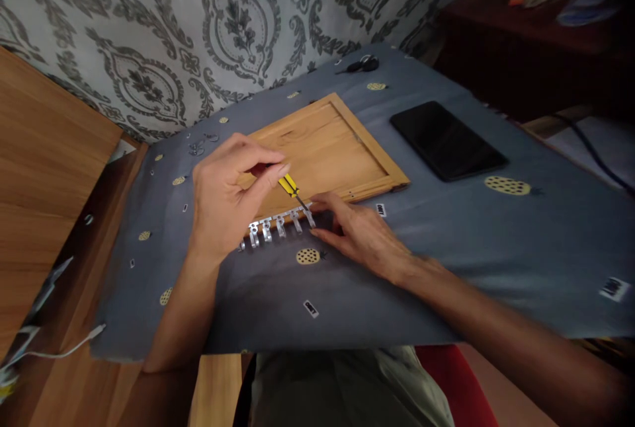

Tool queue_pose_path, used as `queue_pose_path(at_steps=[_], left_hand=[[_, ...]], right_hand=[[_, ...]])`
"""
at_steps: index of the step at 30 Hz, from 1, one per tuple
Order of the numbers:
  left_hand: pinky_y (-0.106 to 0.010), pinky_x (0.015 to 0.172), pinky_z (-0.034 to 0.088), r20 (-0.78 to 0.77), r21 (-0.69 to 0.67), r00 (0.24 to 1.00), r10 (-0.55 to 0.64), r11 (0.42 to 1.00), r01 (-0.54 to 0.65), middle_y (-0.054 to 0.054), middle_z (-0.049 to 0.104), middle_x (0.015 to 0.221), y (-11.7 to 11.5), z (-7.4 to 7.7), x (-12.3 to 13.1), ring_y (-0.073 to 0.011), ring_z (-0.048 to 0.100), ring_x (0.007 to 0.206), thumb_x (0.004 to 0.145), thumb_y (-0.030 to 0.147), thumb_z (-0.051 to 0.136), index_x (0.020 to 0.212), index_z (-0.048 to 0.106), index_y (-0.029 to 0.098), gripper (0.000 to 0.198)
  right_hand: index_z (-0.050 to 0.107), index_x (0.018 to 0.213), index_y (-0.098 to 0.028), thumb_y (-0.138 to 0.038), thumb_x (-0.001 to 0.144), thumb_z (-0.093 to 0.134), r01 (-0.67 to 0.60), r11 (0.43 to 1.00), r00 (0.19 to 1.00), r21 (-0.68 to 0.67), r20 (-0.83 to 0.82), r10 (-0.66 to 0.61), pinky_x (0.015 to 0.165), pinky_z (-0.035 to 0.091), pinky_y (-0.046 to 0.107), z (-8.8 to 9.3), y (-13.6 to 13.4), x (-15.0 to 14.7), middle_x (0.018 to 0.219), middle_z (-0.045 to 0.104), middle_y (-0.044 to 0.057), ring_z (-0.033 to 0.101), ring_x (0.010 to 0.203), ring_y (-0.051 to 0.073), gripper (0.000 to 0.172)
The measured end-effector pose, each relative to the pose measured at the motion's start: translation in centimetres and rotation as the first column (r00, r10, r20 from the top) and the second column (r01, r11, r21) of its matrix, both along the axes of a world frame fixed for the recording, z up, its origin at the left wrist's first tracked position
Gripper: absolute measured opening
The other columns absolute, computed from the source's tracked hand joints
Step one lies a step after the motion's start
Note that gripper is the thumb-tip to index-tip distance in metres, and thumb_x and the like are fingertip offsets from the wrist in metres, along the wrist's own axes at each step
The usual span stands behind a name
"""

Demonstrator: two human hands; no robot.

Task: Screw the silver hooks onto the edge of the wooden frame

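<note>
Head view: where's the hook rail (pixel 280 223)?
Along the near edge of the framed wooden board (pixel 322 149), metal, hooks pointing toward the person. 5 hooks clear, 1 more at the left end partly hidden behind the left hand (pixel 225 192).

And what's that hand doing?
Holding the screwdriver (pixel 290 186), yellow handle, pinched near its top between thumb and fingers. Shaft slants down right to the rail's right end. Tip's too small to tell if it's seated.

Right hand (pixel 362 232)?
Fingers bent, narrow gap between thumb and index, at the rightmost hook. Can't tell if it's pinched or just steadied.

Board's position?
Flat on the worktop (pixel 377 301), which has a grey-blue pineapple-print cover.

Anything else around?
Black tablet-like device (pixel 446 139) right of the board, lying flat. Small dark looped item (pixel 366 64) beyond the board, near the patterned wall (pixel 238 24). White cable (pixel 64 349) at far left.
</note>
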State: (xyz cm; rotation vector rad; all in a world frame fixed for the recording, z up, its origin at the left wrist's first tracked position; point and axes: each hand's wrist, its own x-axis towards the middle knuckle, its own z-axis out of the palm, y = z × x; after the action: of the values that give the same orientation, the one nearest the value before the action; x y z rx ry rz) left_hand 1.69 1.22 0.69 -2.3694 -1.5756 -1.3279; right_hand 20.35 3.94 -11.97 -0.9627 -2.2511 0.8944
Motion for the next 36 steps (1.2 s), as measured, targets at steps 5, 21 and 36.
queue_pose_path(at_steps=[5, 21, 36], left_hand=[[-0.029, 0.071, 0.055, -0.022, 0.009, 1.000, -0.003, 1.000, 0.004, 0.001, 0.070, 0.082, -0.05, 0.13, -0.12, -0.0135, 0.065, 0.078, 0.085, 0.014, 0.071, 0.087, 0.073, 0.023, 0.009], [-0.028, 0.068, 0.058, 0.039, -0.022, 0.999, -0.003, 1.000, 0.004, 0.000, 0.069, 0.085, -0.03, -0.11, 0.26, -0.0132, 0.065, 0.077, 0.083, 0.015, 0.073, 0.088, 0.074, 0.023, 0.010], [-0.031, 0.071, 0.057, 0.020, -0.019, 1.000, 0.010, 1.000, -0.010, 0.000, 0.067, 0.086, -0.14, -0.08, 0.31, -0.0141, 0.065, 0.080, 0.084, 0.016, 0.072, 0.089, 0.074, 0.026, 0.011]], right_hand=[[0.049, 0.125, -0.022, -0.021, 0.086, 0.063, -0.011, 1.000, 1.000, -0.003, -0.019, 0.011, 0.061, 0.053, 0.032, 0.06, -0.03, -0.03, 0.113, 0.075, 0.007, 0.072, 0.074, 0.020, 0.041], [0.050, 0.126, -0.023, -0.022, 0.087, 0.062, 0.000, 1.000, 1.000, 0.005, 0.000, 0.000, 0.061, 0.054, 0.033, 0.12, -0.07, -0.07, 0.112, 0.075, 0.008, 0.071, 0.071, 0.020, 0.041], [0.049, 0.125, -0.023, -0.018, 0.085, 0.064, 0.002, 1.000, 1.000, 0.000, -0.003, -0.002, 0.060, 0.052, 0.031, 0.16, -0.07, -0.08, 0.114, 0.075, 0.006, 0.072, 0.071, 0.019, 0.043]])
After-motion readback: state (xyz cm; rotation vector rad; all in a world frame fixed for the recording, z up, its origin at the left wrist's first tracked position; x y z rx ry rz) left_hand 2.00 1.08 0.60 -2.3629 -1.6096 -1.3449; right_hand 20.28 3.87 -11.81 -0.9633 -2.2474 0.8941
